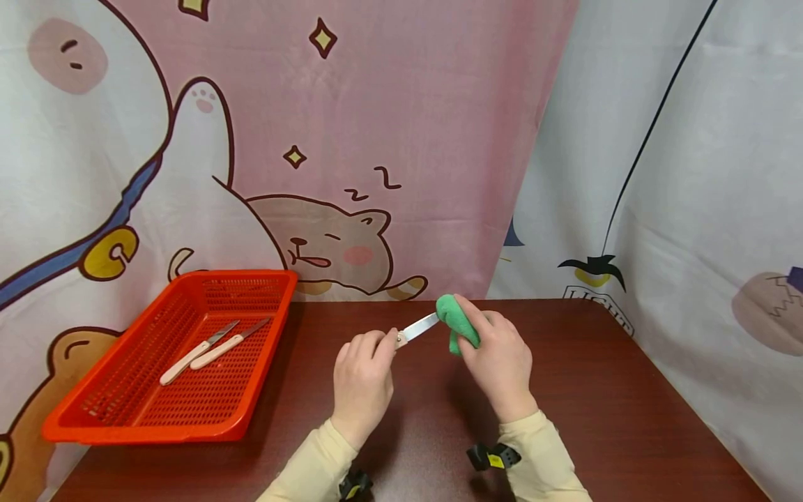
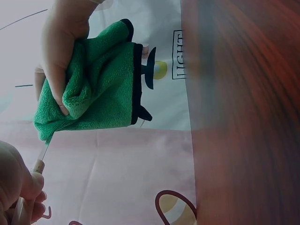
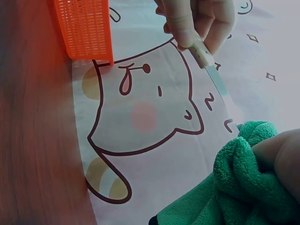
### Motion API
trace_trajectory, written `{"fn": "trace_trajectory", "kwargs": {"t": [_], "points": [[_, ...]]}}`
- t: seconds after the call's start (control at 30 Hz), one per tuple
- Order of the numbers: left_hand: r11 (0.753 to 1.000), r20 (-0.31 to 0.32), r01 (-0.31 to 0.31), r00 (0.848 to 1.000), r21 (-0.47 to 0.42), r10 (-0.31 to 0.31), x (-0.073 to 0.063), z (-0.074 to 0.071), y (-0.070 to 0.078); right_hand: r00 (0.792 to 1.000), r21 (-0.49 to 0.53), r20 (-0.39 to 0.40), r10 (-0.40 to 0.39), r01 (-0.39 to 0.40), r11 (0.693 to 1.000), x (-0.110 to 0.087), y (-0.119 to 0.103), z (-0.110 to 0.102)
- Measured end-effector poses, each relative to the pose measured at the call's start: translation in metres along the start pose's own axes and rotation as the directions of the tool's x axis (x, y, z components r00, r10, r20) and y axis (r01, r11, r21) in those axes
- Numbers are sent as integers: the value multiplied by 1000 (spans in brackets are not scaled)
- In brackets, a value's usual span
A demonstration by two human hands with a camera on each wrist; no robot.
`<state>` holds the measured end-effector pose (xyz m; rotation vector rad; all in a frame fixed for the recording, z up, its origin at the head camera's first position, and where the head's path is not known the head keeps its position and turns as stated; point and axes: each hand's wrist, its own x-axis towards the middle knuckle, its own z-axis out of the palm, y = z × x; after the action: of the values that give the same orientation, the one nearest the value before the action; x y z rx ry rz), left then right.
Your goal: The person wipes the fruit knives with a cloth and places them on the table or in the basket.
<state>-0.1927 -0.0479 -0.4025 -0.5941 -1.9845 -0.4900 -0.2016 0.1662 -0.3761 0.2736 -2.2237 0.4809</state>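
Observation:
A knife [image 1: 420,328] with a pale handle and a shiny blade is held above the table. My left hand [image 1: 364,380] grips its handle, as the right wrist view also shows with the pale handle [image 3: 201,52] between the fingers. A green cloth [image 1: 458,321] with a dark edge is folded round the far end of the blade, so the tip is hidden. My right hand [image 1: 500,362] pinches the cloth over the blade. In the left wrist view the cloth [image 2: 101,89] hangs in loose folds beneath the right hand's fingers.
An orange-red plastic basket [image 1: 251,411] stands at the left of the dark wooden table [image 1: 602,404]. Inside it lie two more knives [image 1: 199,354] with pale handles. A printed curtain [image 1: 439,139] hangs behind and beside the table.

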Motion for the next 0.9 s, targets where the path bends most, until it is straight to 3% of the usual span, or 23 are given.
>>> {"fn": "trace_trajectory", "kwargs": {"t": [0.47,0.7,0.9], "points": [[1000,8,9,1000,11,-9,1,0,-1,998,7,20,67,-67,998,2,9,-8],[1000,2,2,1000,18,-2,1,0,-2,999,36,6,39,-39,999,4,1,-13],[1000,5,1,1000,26,-1,0,2,-4,1000,60,-2,-30,30,998,2,-11,-12]]}}
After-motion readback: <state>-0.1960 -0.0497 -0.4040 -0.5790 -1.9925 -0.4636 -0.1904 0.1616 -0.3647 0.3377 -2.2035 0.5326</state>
